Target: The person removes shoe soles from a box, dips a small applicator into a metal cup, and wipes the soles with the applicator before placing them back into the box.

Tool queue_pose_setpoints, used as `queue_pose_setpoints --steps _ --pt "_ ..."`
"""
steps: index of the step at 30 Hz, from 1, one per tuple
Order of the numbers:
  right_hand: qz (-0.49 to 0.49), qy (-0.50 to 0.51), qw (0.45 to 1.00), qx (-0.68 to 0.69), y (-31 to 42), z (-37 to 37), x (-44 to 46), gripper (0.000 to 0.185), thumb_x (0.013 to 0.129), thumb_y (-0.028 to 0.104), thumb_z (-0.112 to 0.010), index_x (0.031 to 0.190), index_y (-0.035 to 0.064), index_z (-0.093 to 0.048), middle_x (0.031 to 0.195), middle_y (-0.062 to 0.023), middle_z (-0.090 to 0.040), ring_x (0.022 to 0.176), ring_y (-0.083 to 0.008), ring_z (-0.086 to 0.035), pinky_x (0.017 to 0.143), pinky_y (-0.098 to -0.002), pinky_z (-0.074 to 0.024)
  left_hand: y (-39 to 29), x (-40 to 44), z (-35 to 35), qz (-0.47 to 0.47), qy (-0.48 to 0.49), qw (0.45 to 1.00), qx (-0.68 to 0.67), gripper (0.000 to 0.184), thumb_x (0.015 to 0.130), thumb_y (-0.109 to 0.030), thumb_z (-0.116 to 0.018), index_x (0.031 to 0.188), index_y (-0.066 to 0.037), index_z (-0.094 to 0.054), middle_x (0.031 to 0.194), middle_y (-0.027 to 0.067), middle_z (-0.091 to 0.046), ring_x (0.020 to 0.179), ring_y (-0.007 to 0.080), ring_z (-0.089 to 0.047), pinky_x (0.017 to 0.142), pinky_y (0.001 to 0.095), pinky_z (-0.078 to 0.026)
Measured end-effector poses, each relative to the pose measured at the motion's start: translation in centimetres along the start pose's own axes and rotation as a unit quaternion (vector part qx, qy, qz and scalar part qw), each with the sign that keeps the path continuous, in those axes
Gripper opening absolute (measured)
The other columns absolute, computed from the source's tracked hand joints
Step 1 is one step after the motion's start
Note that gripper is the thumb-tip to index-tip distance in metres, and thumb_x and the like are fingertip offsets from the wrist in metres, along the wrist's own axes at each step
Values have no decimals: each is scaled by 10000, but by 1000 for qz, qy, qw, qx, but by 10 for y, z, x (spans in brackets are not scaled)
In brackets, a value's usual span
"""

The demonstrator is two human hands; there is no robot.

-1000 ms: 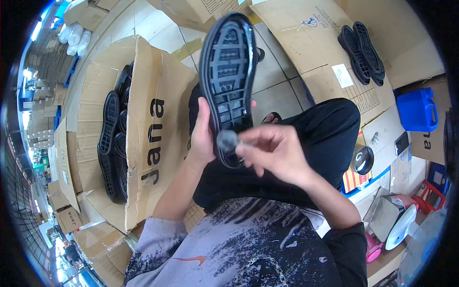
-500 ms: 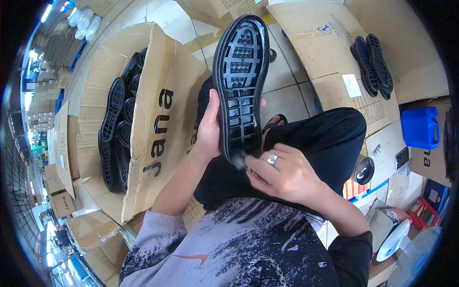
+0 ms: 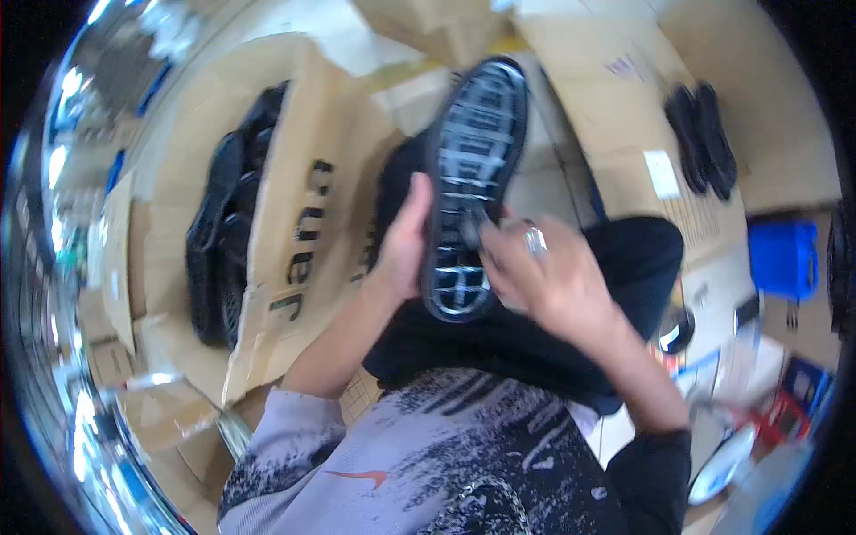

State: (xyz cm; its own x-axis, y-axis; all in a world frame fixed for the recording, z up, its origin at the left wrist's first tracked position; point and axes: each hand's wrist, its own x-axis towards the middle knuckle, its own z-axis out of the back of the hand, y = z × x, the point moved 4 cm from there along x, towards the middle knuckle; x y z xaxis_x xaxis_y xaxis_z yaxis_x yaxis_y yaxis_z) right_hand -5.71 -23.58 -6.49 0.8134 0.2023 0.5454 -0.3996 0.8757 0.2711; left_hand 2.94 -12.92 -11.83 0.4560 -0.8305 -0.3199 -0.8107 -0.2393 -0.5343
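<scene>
A black rubber shoe sole (image 3: 477, 134) is held up in front of me, its ribbed, hollowed side facing the camera and its ribs shining. My left hand (image 3: 406, 241) grips it by the left edge near the middle, thumb along the rim. My right hand (image 3: 553, 276), with a ring on one finger, is closed over the lower half of the sole. From its fingertips sticks out what looks like a small brush (image 3: 471, 230) with a greyish tip, touching or very near the ribs. Motion blur and the fingers hide most of it.
On the left stands an open cardboard box (image 3: 330, 116) marked "Jana" with several black soles (image 3: 214, 196) inside. Two more soles (image 3: 700, 143) lie on cardboard at the right. Beyond them are a blue jug (image 3: 783, 259), a dark round bowl (image 3: 678, 332) and a phone (image 3: 747, 310).
My right hand and the brush have moved up from the sole's bottom end to its middle. The sole has tilted slightly to the right, and its ribs look brighter. The view is blurrier.
</scene>
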Motion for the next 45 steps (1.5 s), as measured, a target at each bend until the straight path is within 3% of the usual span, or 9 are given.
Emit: queue_pose_setpoints --steps 4,8,12,19,25,29,39,42,45 --pt "-28 22 990 137 26 0 -14 324 684 61 -718 983 12 -607 649 -42 -560 583 -169 -556 580 -305 -453 -16 -7 24 -40 63 996 -57 657 940 -549 -227 1323 -41 -392 1169 207 -564 916 213 -628 799 342 -519" --pt "-198 -77 972 102 1 36 -34 235 679 30 -717 898 3 -638 688 -96 -618 532 -178 -543 555 -292 -440 -79 -69 23 -104 -85 988 75 598 926 -487 -356 1340 -55 -378 1218 212 -531 935 272 -619 768 375 -533" --pt "-445 -216 845 202 -55 48 -81 209 816 82 -661 996 -16 -617 647 -31 -569 539 -63 -480 465 -187 -364 -162 -149 19 -208 -227 951 33 615 928 -484 -354 1342 -30 -363 1237 210 -511 924 298 -620 798 386 -529" --pt "-450 -186 844 225 -66 24 -75 193 846 97 -642 1000 -15 -610 619 -8 -543 494 -38 -443 436 -164 -326 -254 -180 176 -244 -449 855 87 388 982 -330 -338 1056 -20 -560 990 115 -645 864 207 -628 829 372 -502" --pt "-446 -170 852 217 -57 18 -60 174 847 80 -634 1000 -1 -618 636 -18 -560 497 -40 -458 435 -163 -349 -258 -63 181 -284 -395 873 -18 409 985 -334 -282 1097 -20 -520 1103 144 -599 1019 261 -562 962 429 -401" --pt "-461 -185 842 211 -54 23 -67 165 836 57 -640 985 -11 -617 639 -14 -566 496 -38 -463 440 -160 -356 -257 4 228 -168 -436 870 156 305 948 -328 -402 1006 -75 -562 949 56 -610 839 184 -532 757 364 -431" --pt "-492 -188 824 207 -65 23 -92 153 844 80 -639 976 5 -623 627 -4 -558 491 -28 -451 437 -154 -332 -260 -19 210 -181 -474 825 249 146 857 -170 -507 826 -53 -587 777 53 -601 664 188 -555 679 352 -462" --pt "-497 -196 825 184 -75 30 -103 197 823 45 -656 1006 -13 -612 651 -1 -565 508 -28 -463 443 -156 -342 -282 -49 198 -167 -443 837 274 213 856 -215 -486 955 -47 -571 834 61 -611 758 200 -581 771 396 -462" --pt "-514 -198 814 181 -82 34 -112 201 820 50 -661 1006 -10 -614 657 -1 -565 513 -26 -461 444 -154 -336 -319 -94 143 -88 -478 708 512 209 861 -215 -460 890 -81 -617 779 20 -595 723 108 -556 645 299 -480"
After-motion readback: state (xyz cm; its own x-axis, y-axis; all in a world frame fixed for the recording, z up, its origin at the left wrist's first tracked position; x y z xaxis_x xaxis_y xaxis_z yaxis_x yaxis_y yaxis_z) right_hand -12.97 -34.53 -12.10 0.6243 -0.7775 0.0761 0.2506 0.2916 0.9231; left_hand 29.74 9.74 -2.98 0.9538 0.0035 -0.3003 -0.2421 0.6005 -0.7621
